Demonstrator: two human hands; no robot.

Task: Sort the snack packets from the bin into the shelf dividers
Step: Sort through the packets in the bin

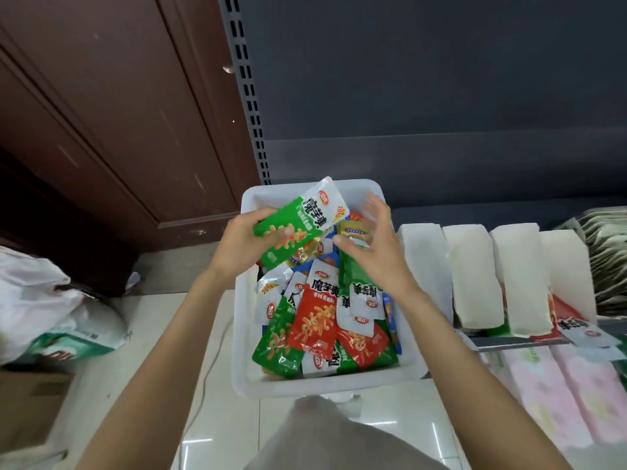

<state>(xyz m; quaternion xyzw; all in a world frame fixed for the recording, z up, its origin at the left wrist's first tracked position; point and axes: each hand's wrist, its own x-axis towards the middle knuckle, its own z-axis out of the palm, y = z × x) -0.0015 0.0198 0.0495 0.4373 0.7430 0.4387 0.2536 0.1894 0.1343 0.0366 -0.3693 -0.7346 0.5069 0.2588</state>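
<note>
1. Where the view starts, at the bottom edge, a grey cloth (325, 435) on the person's front covers part of the pale tiled floor (237, 429), with both bare forearms reaching up from either side of it
2. Just beyond, a white bin (322, 385) sits under both hands, heaped with snack packets (315, 320) in red, green and white, with a few blue ones at its right wall
3. Left hand (242, 244) is raised over the far half of the bin; its fingers are curled round a green and white packet (302, 222), thumb on the printed face, and the packet tilts up and to the right past the fingertips
4. Right hand (376, 244) hovers just right of that packet with fingers spread and loosely bent; whether the fingertips touch the gold packet (354, 230) lying beneath them I cannot tell, as the hand is blurred
5. Right of the right hand's fingers, a row of white shelf dividers (475, 276) stands on the shelf; a red packet (565, 313) and a bit of green show low between the farther ones
6. Below those dividers lie pink and white wrapped packs (556, 395)
7. Well left of the left hand's fingers, white plastic bags (44, 310) rest on the floor beside a cardboard box (30, 401)
8. Farthest off, a brown wooden door (112, 106) and the dark grey shelf back (441, 96) with its slotted upright (249, 96)
</note>
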